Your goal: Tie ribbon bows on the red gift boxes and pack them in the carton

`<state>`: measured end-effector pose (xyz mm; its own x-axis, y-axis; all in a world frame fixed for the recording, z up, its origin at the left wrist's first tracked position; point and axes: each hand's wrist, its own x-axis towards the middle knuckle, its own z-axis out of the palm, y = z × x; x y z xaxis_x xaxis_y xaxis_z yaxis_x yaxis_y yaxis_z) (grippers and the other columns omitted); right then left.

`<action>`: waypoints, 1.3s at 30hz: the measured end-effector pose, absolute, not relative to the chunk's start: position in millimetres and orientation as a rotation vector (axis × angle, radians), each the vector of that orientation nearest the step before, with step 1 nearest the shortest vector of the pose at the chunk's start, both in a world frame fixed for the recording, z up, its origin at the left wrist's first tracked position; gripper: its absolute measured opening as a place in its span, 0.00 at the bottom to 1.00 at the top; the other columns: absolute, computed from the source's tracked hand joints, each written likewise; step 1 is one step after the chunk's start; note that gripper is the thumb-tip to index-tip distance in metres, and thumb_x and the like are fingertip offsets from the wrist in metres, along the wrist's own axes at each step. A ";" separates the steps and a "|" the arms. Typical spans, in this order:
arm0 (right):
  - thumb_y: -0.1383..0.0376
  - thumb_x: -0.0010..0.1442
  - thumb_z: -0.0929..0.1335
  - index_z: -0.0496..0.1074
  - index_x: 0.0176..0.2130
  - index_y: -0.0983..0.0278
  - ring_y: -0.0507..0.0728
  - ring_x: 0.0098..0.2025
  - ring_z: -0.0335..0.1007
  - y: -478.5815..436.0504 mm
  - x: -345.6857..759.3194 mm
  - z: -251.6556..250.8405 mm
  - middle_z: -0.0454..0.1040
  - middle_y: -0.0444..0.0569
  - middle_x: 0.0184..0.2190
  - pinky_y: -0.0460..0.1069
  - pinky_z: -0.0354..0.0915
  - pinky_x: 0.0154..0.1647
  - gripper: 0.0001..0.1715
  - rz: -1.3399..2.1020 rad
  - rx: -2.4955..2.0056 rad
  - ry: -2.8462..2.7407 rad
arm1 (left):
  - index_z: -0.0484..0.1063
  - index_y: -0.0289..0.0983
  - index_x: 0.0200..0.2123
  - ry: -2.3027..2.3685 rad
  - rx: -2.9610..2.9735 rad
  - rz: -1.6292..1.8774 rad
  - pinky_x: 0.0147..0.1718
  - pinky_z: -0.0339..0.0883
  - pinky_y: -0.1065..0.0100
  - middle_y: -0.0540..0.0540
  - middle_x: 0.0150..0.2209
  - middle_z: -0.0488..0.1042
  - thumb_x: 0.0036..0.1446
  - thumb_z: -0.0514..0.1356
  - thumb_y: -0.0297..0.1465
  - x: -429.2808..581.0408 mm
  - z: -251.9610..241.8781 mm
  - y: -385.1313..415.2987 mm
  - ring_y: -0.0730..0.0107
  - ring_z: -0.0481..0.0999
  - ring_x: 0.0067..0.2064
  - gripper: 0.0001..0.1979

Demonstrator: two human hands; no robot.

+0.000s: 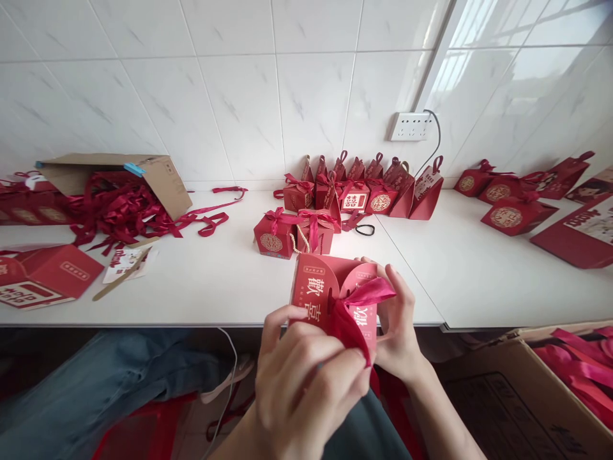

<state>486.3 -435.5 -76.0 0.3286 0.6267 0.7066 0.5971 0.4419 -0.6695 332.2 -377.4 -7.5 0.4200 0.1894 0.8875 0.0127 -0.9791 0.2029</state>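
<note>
A red gift box point(313, 287) with gold and white characters is held up at the table's front edge, its curved top flaps folded in. A magenta satin ribbon point(371, 292) crosses the top, with one loop to the right and a tail hanging toward me. My left hand point(309, 377) lies over the near side, its fingers closed around the ribbon's tail. At the box's right side, my right hand point(397, 326) grips it with the thumb and fingers. The lower part of the box is hidden behind my left hand.
Two ribbon-tied boxes point(274, 237) stand just beyond, before a row of red boxes point(426, 191) by the wall. A tipped cardboard carton point(172, 185) spills ribbons at left. Another carton point(502, 377) is at lower right. A person's jeans-clad leg point(110, 383) is at lower left.
</note>
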 end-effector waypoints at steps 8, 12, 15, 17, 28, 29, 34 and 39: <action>0.64 0.49 0.74 0.40 0.64 0.48 0.66 0.65 0.47 -440.0 490.5 -70.8 0.51 0.54 0.63 0.61 0.66 0.54 0.56 0.001 -1.236 -1.353 | 0.64 0.38 0.27 0.765 2.065 1.343 0.30 0.66 0.72 0.52 0.25 0.65 0.57 0.57 0.31 331.5 -12.9 -339.1 0.75 0.68 0.28 0.07; 0.62 0.47 0.76 0.37 0.64 0.48 0.66 0.65 0.47 -438.0 498.5 -70.8 0.49 0.55 0.64 0.62 0.62 0.56 0.60 0.133 -1.251 -1.408 | 0.66 0.38 0.29 0.905 1.894 1.158 0.34 0.67 0.71 0.50 0.28 0.70 0.55 0.57 0.37 334.2 -19.7 -320.5 0.70 0.72 0.33 0.08; 0.59 0.46 0.76 0.34 0.65 0.49 0.66 0.65 0.47 -428.3 505.9 -78.7 0.47 0.57 0.65 0.63 0.60 0.57 0.63 0.377 -1.285 -1.426 | 0.67 0.38 0.32 0.856 1.731 1.132 0.40 0.67 0.69 0.47 0.35 0.73 0.54 0.58 0.39 338.5 -32.5 -304.0 0.66 0.74 0.41 0.10; 0.57 0.47 0.75 0.34 0.64 0.49 0.65 0.65 0.47 -420.4 510.1 -88.3 0.46 0.59 0.65 0.63 0.60 0.56 0.61 0.549 -1.289 -1.413 | 0.68 0.38 0.36 0.761 1.665 1.027 0.44 0.67 0.66 0.45 0.41 0.73 0.53 0.58 0.40 341.5 -43.8 -295.1 0.62 0.73 0.47 0.12; 0.54 0.52 0.72 0.45 0.64 0.60 0.64 0.59 0.58 -456.8 486.9 -67.7 0.59 0.61 0.58 0.60 0.61 0.55 0.50 -0.143 -1.563 -1.377 | 0.66 0.43 0.47 0.554 2.015 0.781 0.58 0.54 0.60 0.45 0.56 0.63 0.56 0.58 0.37 339.2 -50.9 -282.0 0.60 0.61 0.60 0.15; 0.55 0.53 0.72 0.50 0.62 0.62 0.63 0.56 0.62 -454.4 475.5 -62.0 0.64 0.60 0.54 0.58 0.62 0.53 0.45 -0.273 -1.553 -1.443 | 0.67 0.43 0.48 0.503 2.061 0.747 0.59 0.54 0.60 0.45 0.57 0.62 0.56 0.58 0.37 340.4 -48.3 -279.3 0.60 0.60 0.60 0.16; 0.63 0.61 0.67 0.66 0.50 0.68 0.59 0.47 0.68 -421.4 428.4 -62.9 0.74 0.55 0.44 0.56 0.55 0.50 0.19 -0.632 -1.590 -1.717 | 0.70 0.42 0.45 0.426 2.107 0.580 0.60 0.53 0.59 0.45 0.57 0.64 0.55 0.58 0.37 345.7 -45.2 -271.8 0.58 0.59 0.61 0.14; 0.74 0.60 0.65 0.70 0.44 0.66 0.54 0.46 0.69 -410.8 428.4 -79.5 0.76 0.49 0.38 0.53 0.54 0.50 0.11 -0.613 -1.543 -1.648 | 0.71 0.41 0.42 0.449 2.040 0.578 0.59 0.54 0.61 0.45 0.54 0.67 0.60 0.51 0.36 346.2 -44.2 -275.1 0.62 0.61 0.60 0.12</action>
<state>428.4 -410.8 -79.5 0.0425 0.5991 0.7996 0.9760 0.1463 -0.1615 346.2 -275.1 -44.2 0.8218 0.5252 0.2208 0.0839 -0.4949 0.8649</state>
